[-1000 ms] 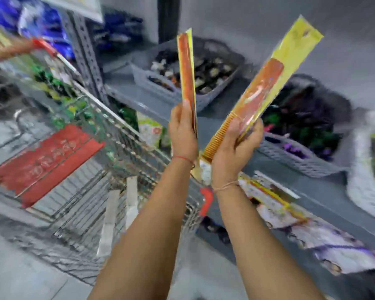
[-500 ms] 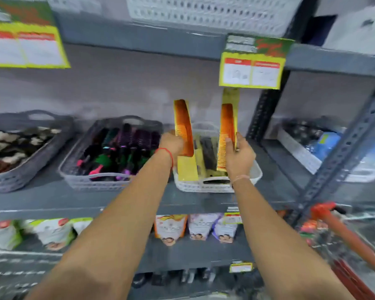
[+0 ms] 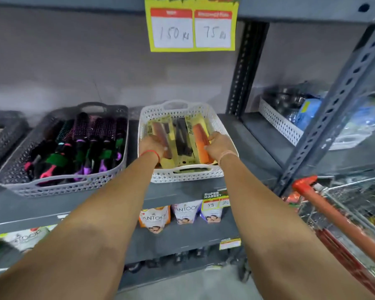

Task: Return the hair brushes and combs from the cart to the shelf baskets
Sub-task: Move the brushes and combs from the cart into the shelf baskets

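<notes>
A white perforated basket on the grey shelf holds packaged combs lying flat. My left hand rests on a brown comb in a yellow pack at the basket's left side. My right hand grips an orange comb in a yellow pack at the right side. Black combs lie between the two. To the left a grey basket holds several round hair brushes with pink, purple and green handles.
The cart with its red handle stands at the right, close to a slanted shelf upright. A yellow price sign hangs above the white basket. Pouches line the shelf below. Another white basket sits further right.
Both hands have lowered the two packaged combs from upright above the white basket to lying flat inside it. The view has moved closer to the shelf.
</notes>
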